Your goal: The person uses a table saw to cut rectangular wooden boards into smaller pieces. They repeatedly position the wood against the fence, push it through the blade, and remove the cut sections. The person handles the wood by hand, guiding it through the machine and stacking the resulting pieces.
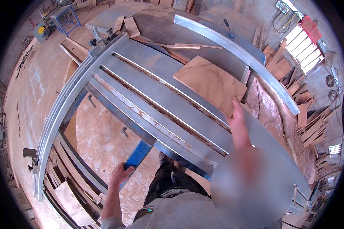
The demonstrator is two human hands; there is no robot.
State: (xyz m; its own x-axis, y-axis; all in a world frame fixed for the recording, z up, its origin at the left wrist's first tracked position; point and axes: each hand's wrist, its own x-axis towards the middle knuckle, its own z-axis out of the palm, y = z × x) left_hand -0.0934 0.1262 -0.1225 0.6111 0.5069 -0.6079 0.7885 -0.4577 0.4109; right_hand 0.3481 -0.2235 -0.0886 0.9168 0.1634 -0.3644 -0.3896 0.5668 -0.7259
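Observation:
My right hand (237,114) grips a rectangular brown wooden board (212,84) by its near right corner. The board lies over the grey slotted metal table (172,103) of a large saw; whether it rests flat or is slightly lifted I cannot tell. At the lower left, my left hand (122,173) is wrapped around a blue metal bar (138,155) of the machine frame. Beyond the board, a long silver fence (233,53) curves across the far right. A blurred round patch hides part of my right forearm.
A silver rail (51,126) with clamps bounds the machine's left side. Thin wood strips (191,47) and small wood pieces (132,27) lie at the far side of the saw. Wood offcuts (315,129) are heaped along the right wall. Boards (72,202) are stacked at lower left.

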